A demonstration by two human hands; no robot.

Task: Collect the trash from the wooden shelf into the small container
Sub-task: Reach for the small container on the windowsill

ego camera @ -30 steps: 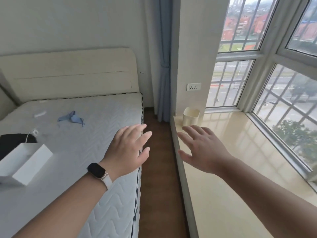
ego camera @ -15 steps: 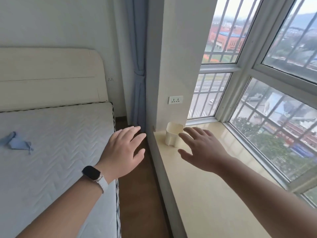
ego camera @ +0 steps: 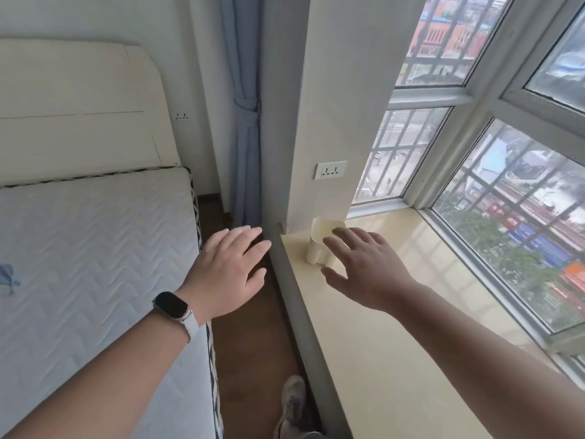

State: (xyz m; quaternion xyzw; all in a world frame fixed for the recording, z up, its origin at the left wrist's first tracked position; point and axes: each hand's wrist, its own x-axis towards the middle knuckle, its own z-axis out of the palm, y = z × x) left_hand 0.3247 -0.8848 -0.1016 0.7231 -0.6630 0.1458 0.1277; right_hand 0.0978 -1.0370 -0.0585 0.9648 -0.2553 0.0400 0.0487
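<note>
A small cream container [ego camera: 317, 242] stands on the glossy beige window ledge [ego camera: 395, 343], against the wall pillar. My right hand [ego camera: 364, 267] hovers just in front of it with fingers spread, covering part of its right side; whether it touches is unclear. My left hand [ego camera: 229, 274], with a black watch on the wrist, is held out with straight fingers over the gap between bed and ledge. Neither hand holds anything. No wooden shelf or trash is in view.
A bed with a white quilted mattress [ego camera: 95, 264] and cream headboard fills the left. A blue cloth [ego camera: 8, 277] lies at its left edge. A narrow brown floor strip [ego camera: 253, 343] runs between bed and ledge, with my shoe [ego camera: 292, 403] on it. Barred windows [ego camera: 506, 185] stand on the right.
The view has swung right and moved closer to the ledge. The container now sits right behind my right hand's fingers. The white box on the bed has left the view.
</note>
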